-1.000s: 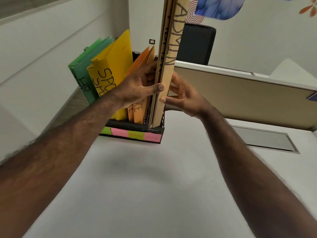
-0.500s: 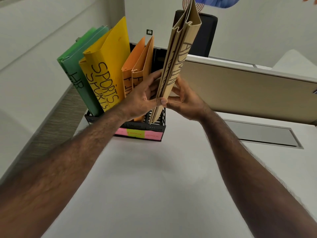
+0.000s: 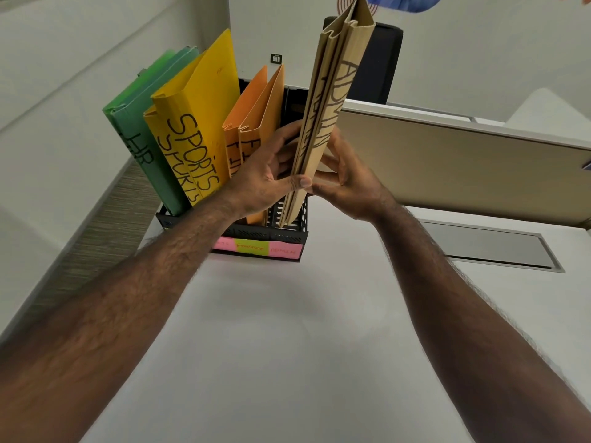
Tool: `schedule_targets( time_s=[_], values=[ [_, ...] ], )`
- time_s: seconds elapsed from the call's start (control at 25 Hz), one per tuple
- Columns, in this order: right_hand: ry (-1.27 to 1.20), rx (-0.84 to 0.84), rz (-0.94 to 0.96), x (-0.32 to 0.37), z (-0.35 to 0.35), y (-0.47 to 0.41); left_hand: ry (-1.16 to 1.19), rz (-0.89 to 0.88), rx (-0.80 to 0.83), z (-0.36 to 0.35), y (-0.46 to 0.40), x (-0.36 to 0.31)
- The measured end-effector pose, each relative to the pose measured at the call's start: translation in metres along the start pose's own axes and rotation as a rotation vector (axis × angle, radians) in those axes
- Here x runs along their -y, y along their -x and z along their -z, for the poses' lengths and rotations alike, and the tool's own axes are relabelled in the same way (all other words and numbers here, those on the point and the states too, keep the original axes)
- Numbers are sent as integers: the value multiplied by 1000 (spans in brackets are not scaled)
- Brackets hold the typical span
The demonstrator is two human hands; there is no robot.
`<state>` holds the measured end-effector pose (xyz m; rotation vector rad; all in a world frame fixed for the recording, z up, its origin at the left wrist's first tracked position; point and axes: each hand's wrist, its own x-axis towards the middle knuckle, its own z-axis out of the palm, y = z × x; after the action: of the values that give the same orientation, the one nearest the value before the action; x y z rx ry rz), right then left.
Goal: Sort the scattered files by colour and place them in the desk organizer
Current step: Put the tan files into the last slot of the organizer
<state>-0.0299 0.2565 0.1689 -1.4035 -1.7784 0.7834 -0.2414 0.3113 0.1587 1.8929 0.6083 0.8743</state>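
Observation:
A black desk organizer (image 3: 271, 233) stands on the white desk, with pink and yellow labels on its front. Green files (image 3: 144, 129) marked HR fill its left slot, yellow files (image 3: 198, 129) marked SPORTS come beside them, then orange files (image 3: 259, 113). Tan files (image 3: 332, 100) marked ADMIN stand in the rightmost slot, leaning right. My left hand (image 3: 268, 177) grips the tan files from the left, thumb across their front edge. My right hand (image 3: 345, 183) holds them from the right, fingers against their side.
A beige partition panel (image 3: 463, 164) runs behind the desk on the right, with a black speaker-like box (image 3: 387, 59) behind the files. A grey cable flap (image 3: 492, 247) is set in the desk at the right. A white wall runs along the left.
The tan files have sunk lower into the rightmost slot and tilted to the right. Both hands stayed on them and moved down with them.

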Motion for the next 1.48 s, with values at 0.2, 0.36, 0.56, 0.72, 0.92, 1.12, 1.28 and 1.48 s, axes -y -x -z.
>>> schedule_targets(
  time_s=[0.2, 0.36, 0.56, 0.72, 0.92, 1.12, 1.28, 1.48],
  values=[
    [31, -25, -15, -6, -3, 4, -33, -4, -37, -6, 4, 8],
    [72, -102, -6, -10, -6, 8, -61, -17, -41, -7, 3, 7],
    [85, -116, -25, -15, -10, 13, -154, -60, -62, -11, 4, 6],
    [136, -189, 23, -20, -20, 14, -195, -57, -77, -11, 7, 13],
    [238, -255, 5, -22, -31, 14, -213, 33, -131, -18, 18, 31],
    [288, -264, -26, -26, -45, 18, -248, 114, -126, -24, 30, 56],
    [270, -248, -46, -33, -54, 24, -268, 128, -178, -32, 40, 65],
    [311, -254, -98, -33, -63, 39, -244, 175, -236, -43, 59, 63]
  ],
)
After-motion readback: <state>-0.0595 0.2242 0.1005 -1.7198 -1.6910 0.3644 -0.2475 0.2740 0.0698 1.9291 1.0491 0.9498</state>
